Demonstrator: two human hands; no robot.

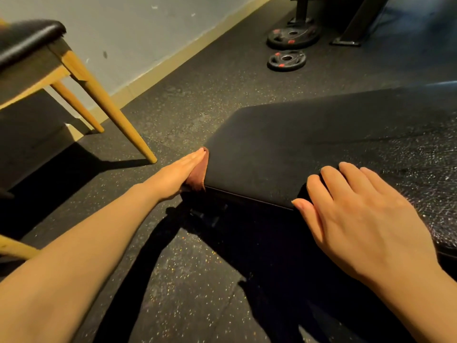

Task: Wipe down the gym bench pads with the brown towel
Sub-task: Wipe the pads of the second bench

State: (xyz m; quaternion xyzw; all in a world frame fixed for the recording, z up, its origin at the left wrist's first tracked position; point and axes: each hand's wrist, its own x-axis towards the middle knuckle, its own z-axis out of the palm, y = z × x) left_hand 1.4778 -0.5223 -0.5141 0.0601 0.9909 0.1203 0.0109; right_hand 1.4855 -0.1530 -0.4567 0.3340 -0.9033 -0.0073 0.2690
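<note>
Covering most of the view, dark speckled rubber floor runs up to a pale wall with a yellowish skirting strip along its base.

Black bench pad fills the middle and right, its near edge angled down toward the right; surface on the far right glints with fine specks or cracks. Deep shadow beneath it.

Wooden chair at upper left: black cushioned seat, light tapered legs standing on the floor, well apart from the pad.

Right hand rests on the pad's near edge, fingers relaxed and slightly spread, fingertips on the top face, thumb lying along the edge. Nothing held in it.

Left hand at the pad's left end, fingers straight and held together, palm pressing the brown towel flat against the end face. Only a narrow strip of towel shows between hand and pad.

Two black weight plates with red marks lie flat on the floor at upper right, the smaller one nearer, beside a dark metal frame foot.
</note>
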